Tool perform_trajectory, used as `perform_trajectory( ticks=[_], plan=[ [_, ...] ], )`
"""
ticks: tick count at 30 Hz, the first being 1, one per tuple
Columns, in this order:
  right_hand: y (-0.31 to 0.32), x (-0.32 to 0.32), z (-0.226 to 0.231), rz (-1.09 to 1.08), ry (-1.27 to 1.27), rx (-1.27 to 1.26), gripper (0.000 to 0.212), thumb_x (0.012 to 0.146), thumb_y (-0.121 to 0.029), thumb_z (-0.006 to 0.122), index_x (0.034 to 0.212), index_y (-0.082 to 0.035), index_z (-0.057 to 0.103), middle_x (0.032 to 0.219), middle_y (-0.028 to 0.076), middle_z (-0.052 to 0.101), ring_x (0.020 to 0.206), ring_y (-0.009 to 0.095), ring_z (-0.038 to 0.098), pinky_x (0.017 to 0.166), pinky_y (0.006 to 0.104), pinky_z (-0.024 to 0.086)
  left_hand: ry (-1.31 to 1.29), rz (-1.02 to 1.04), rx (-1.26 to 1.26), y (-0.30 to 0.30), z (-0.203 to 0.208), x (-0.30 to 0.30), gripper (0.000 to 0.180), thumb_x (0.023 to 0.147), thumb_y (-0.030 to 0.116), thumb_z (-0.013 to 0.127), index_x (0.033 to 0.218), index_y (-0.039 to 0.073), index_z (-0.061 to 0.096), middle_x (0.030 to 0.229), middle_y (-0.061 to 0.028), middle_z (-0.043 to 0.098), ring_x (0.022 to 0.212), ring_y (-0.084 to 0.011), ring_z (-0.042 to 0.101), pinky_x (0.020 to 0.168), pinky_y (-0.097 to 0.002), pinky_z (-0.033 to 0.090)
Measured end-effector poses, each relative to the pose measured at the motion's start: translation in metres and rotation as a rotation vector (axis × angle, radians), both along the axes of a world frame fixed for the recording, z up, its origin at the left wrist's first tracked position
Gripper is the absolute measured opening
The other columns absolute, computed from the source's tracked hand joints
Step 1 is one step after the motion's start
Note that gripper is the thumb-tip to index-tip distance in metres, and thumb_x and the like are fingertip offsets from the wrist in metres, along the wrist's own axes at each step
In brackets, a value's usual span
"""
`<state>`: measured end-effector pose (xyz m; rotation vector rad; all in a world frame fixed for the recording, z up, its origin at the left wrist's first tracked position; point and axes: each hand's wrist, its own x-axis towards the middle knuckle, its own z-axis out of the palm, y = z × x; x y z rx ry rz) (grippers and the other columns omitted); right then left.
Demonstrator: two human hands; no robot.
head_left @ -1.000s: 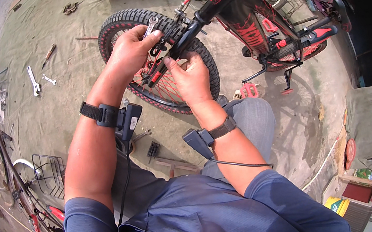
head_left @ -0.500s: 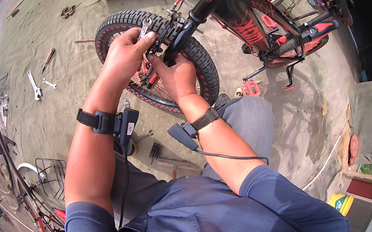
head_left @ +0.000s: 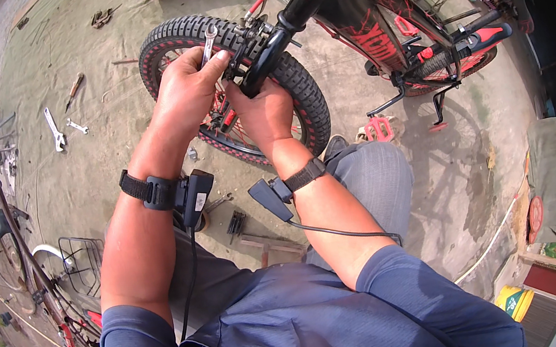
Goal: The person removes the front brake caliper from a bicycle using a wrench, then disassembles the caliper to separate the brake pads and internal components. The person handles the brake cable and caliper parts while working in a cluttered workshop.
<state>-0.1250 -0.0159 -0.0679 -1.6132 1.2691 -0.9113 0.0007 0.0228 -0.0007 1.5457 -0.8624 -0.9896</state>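
While the left hand (head_left: 193,85) pinched a wrench (head_left: 208,43) between thumb and curled fingers, its forked end up over the near side of the tyre (head_left: 309,95), the right hand (head_left: 264,113) sat against the fork (head_left: 267,65), close by the brake (head_left: 239,51). Whether the right fingers gripped anything could not be told (the hand itself and the fork hid them). The wrench looked stiff and fairly light, smooth enough to slip in a greasy palm, and probably best held along its shank, clear of the forked end. The fork seemed rigid and sturdy, a sound place to brace a hand; the brake's small parts looked fiddlier, better suited to fingertips. The tyre's knobs promised good purchase, though the wheel would likely swing if pushed.
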Motion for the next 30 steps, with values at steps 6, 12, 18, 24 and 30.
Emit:
perform_trajectory(
  ticks=[6,12,18,24,30],
  plan=[
    [0.001,-0.003,0.008,0.023,0.078,0.048,0.033,0.082,-0.032,0.077,0.095,-0.003,0.07,0.08,0.007,0.072,0.073,0.018,0.069,0.071,0.033,0.052,0.117,-0.048,0.003,0.001,-0.001,0.005,0.02,0.099,0.023,0.065,0.1,0.003,0.066,0.07,0.0054,0.055,0.056,-0.0029,0.043,0.049,-0.0231,0.035],
    [0.002,-0.001,0.005,0.006,0.072,0.022,0.033,0.083,-0.033,0.077,0.098,-0.004,0.071,0.08,0.007,0.073,0.073,0.02,0.07,0.07,0.0337,0.053,0.268,-0.037,-0.028,-0.001,-0.003,0.004,0.016,0.096,0.02,0.068,0.101,0.005,0.065,0.07,0.0064,0.054,0.052,-0.0008,0.04,0.045,-0.0208,0.03],
    [0.001,-0.001,0.001,0.001,0.082,0.038,0.032,0.083,-0.033,0.076,0.1,-0.006,0.072,0.081,0.007,0.074,0.074,0.02,0.071,0.071,0.0335,0.053,0.322,-0.027,-0.05,0.001,0.004,0.006,0.017,0.095,0.014,0.067,0.107,0.002,0.064,0.073,0.0055,0.055,0.051,-0.0014,0.039,0.044,-0.0201,0.03],
    [0.002,0.001,0.0,-0.026,0.036,-0.011,0.029,0.081,-0.031,0.076,0.096,-0.007,0.072,0.08,0.007,0.073,0.074,0.023,0.071,0.07,0.0358,0.053,0.337,-0.099,0.007,0.0,0.001,0.014,0.018,0.097,0.01,0.063,0.114,0.002,0.064,0.075,0.0053,0.054,0.051,-0.0019,0.038,0.044,-0.0195,0.029],
    [0.001,0.003,-0.003,-0.048,0.028,-0.079,0.025,0.079,-0.031,0.077,0.088,-0.009,0.073,0.076,0.008,0.073,0.073,0.029,0.071,0.067,0.0403,0.054,0.326,-0.09,-0.002,-0.002,-0.005,0.013,0.018,0.098,0.009,0.061,0.114,0.002,0.064,0.075,0.0056,0.054,0.052,-0.0016,0.037,0.046,-0.0191,0.028]
  ],
)
